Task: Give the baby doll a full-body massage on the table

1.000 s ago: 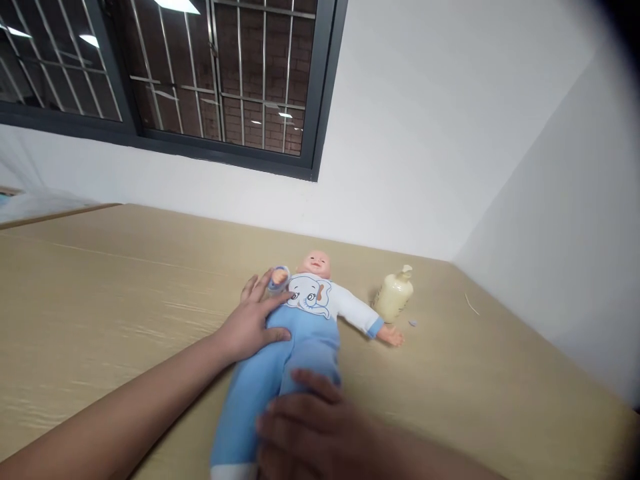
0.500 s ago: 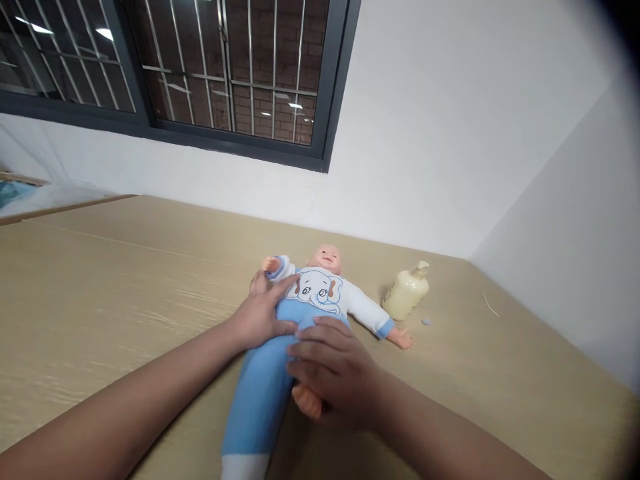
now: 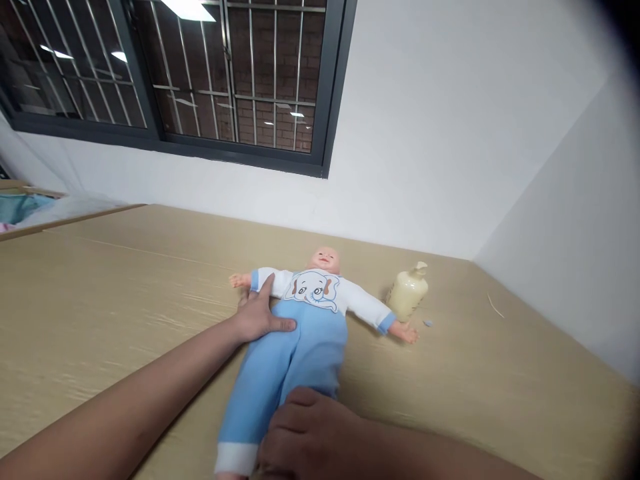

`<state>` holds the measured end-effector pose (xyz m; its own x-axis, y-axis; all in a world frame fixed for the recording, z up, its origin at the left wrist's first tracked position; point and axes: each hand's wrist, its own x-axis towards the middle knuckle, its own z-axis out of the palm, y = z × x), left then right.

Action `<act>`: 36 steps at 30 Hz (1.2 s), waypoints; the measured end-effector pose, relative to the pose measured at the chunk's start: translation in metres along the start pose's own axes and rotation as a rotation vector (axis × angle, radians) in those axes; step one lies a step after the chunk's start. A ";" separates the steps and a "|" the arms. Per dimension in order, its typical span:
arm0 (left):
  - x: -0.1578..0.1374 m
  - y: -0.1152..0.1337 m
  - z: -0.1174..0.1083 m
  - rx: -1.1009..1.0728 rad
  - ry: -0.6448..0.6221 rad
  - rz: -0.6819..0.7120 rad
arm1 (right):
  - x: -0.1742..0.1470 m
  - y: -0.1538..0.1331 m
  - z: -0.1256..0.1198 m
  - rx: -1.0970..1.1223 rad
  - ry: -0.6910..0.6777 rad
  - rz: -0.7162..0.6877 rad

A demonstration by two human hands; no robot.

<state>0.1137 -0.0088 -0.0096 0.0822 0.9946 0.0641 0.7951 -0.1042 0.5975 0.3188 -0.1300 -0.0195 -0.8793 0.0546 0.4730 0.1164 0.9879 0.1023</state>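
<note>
**Doll on its back, head toward the wall, both our hands on it**

The doll [image 3: 305,320] lies face up on the desk [image 3: 125,287], its long axis running from the feet near us to the head at the far side, tilted slightly to the right as it goes away. Both its arms are stretched out sideways, flat on the wood.

Our left hand [image 3: 260,317] rests against the doll's side at the waist, fingers spread loosely, the forefinger along the white sleeve and the thumb lying across the top of the blue trousers. Our right hand [image 3: 305,437] covers the lower end of the trouser leg nearest it, fingers curled down over the cloth; whether it grips the leg or only presses on it we cannot tell.

To the left of the doll the desk is open wood, a wide stretch running to its far-left edge. On the right the room is narrower: a cream pump bottle [image 3: 409,292] stands just beyond the doll's outstretched hand, close to it but apart, and a small grey scrap [image 3: 427,323] lies on the wood beside that hand. Behind the doll's head the wall [image 3: 425,147] closes the far edge, and a side wall closes the right edge.
</note>
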 end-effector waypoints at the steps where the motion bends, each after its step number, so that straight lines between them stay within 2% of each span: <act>1: -0.001 0.003 -0.001 -0.005 -0.017 -0.001 | 0.001 0.002 -0.009 -0.034 0.031 -0.005; 4: -0.003 0.008 -0.003 -0.008 -0.018 0.138 | 0.004 0.012 -0.040 -0.154 0.164 0.061; 7: -0.004 0.010 -0.002 0.041 -0.005 0.330 | 0.003 0.030 -0.058 -0.174 0.197 0.165; 10: -0.005 0.011 -0.002 0.065 -0.020 0.400 | -0.003 0.051 -0.057 -0.100 0.197 0.220; 13: -0.006 0.012 -0.002 0.061 -0.013 0.426 | -0.010 0.066 -0.050 -0.034 0.257 0.249; 17: -0.006 0.013 -0.003 0.061 0.014 0.391 | -0.013 0.063 -0.048 -0.025 0.311 0.249; 22: -0.001 0.005 -0.002 0.053 0.038 0.199 | -0.003 0.031 -0.055 -0.047 0.261 0.140; 24: 0.000 0.001 0.000 0.031 -0.001 0.119 | 0.002 0.018 -0.049 -0.050 0.246 0.081; 26: 0.002 -0.003 0.003 0.002 -0.031 0.073 | 0.003 0.008 -0.034 -0.043 0.286 0.034; 28: 0.003 -0.005 0.005 -0.027 -0.025 0.070 | 0.001 0.001 -0.013 -0.005 0.289 -0.017; 32: 0.004 -0.005 0.008 -0.055 0.028 0.103 | -0.006 -0.003 0.016 0.014 0.133 -0.017; 34: 0.004 -0.005 0.008 -0.054 0.030 0.101 | -0.005 -0.003 0.012 0.009 0.126 -0.014; 36: 0.003 -0.005 0.007 -0.060 0.023 0.111 | -0.001 -0.003 -0.005 -0.015 0.175 -0.027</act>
<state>0.1143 -0.0050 -0.0176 0.1534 0.9767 0.1500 0.7446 -0.2140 0.6323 0.3214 -0.1341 -0.0159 -0.7885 0.0002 0.6151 0.1015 0.9863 0.1297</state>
